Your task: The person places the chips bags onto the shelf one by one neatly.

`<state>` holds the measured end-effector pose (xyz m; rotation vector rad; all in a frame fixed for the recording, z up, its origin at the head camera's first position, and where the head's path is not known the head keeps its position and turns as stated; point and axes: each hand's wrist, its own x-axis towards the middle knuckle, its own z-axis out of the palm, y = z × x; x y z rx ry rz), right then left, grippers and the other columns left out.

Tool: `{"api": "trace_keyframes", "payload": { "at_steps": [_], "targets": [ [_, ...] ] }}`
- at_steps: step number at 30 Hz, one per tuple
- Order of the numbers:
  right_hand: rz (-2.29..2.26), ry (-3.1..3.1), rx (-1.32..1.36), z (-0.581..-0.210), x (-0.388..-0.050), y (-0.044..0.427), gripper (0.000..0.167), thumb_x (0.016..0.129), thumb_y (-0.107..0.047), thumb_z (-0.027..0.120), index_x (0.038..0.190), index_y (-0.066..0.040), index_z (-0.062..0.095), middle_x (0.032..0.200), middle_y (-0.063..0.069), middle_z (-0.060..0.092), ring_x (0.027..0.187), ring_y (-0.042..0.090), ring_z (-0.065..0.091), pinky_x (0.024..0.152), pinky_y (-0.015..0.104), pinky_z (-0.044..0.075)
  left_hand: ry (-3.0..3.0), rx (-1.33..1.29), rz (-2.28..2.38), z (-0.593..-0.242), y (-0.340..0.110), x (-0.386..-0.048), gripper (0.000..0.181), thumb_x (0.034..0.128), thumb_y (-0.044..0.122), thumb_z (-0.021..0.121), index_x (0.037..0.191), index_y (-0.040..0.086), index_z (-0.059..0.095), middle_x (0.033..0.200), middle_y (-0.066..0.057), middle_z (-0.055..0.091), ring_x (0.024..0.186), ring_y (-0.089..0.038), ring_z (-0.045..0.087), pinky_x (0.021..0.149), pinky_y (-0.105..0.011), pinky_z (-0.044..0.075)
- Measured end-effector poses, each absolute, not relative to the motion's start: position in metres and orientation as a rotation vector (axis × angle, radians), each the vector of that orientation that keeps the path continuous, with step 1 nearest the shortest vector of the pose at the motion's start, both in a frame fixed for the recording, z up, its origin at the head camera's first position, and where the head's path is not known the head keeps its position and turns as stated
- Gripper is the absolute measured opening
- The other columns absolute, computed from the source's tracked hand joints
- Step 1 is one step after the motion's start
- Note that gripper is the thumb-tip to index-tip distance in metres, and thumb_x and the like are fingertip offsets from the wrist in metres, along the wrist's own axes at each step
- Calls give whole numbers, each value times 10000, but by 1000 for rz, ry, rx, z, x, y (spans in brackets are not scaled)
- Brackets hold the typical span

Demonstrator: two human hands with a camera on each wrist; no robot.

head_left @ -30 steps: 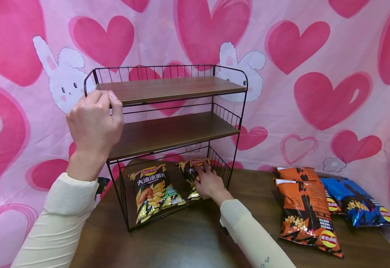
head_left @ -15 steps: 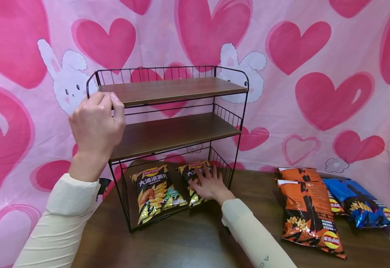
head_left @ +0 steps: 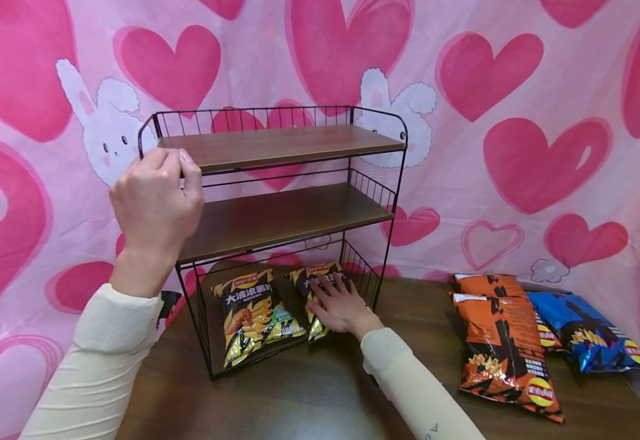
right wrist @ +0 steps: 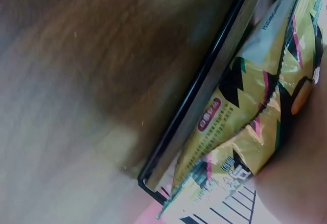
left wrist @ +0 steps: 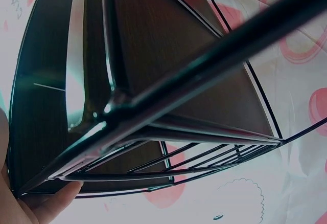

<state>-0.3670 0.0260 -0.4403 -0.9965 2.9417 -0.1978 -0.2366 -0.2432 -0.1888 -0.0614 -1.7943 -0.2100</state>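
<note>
My left hand (head_left: 157, 208) grips the upper left front corner of a three-tier rack (head_left: 287, 214) with black wire sides and brown boards. In the left wrist view, part of that hand (left wrist: 51, 203) shows beside the black metal frame. On the bottom tier, my right hand (head_left: 342, 308) rests with spread fingers on a black and gold potato chip bag (head_left: 300, 284). The right wrist view has this bag (right wrist: 240, 116) near the tier's front rail, its lower end slightly puffed. A matching chip bag (head_left: 251, 308) leans back on the tier's left side.
Right of the rack, orange chip bags (head_left: 504, 348) lie overlapping on the brown table (head_left: 276, 403). A blue chip bag (head_left: 589, 333) lies beside them. Behind everything hangs a pink cloth (head_left: 463, 214) printed with hearts and rabbits.
The right hand's fingers have spread out over the right chip bag, and the hand sits slightly lower. That bag has shifted a little toward the front. The left hand keeps its grip on the rack.
</note>
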Motion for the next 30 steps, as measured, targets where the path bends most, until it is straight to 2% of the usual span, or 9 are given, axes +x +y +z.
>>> {"api": "trace_keyframes", "payload": {
  "at_steps": [5,16,30],
  "targets": [
    [-198,2906,-946,-438,-367,26,681,1039,-651,254,1639,-332,214,1723,-40,97,1585,341,9,1208,660,73,-1801,-54,-218,-193,-243,-237,538,1048,314,392,981,-80,752,910,-235,716,772,-485,638,608,-630,487],
    [-262,2884,-881,-448,-385,24,676,1026,-667,270,1632,-375,204,1718,-72,79,1587,307,-7,1213,650,76,-1792,-58,-227,-193,-243,-241,524,1040,309,407,934,-67,757,917,-212,730,784,-478,649,613,-625,486],
    [-269,2912,-923,-436,-383,24,652,1046,-613,311,1631,-332,256,1718,-47,131,1586,331,44,1213,646,98,-1770,-61,-212,-189,-243,-239,553,1046,320,384,838,-69,718,886,-204,716,755,-469,631,588,-601,470]
  ]
}}
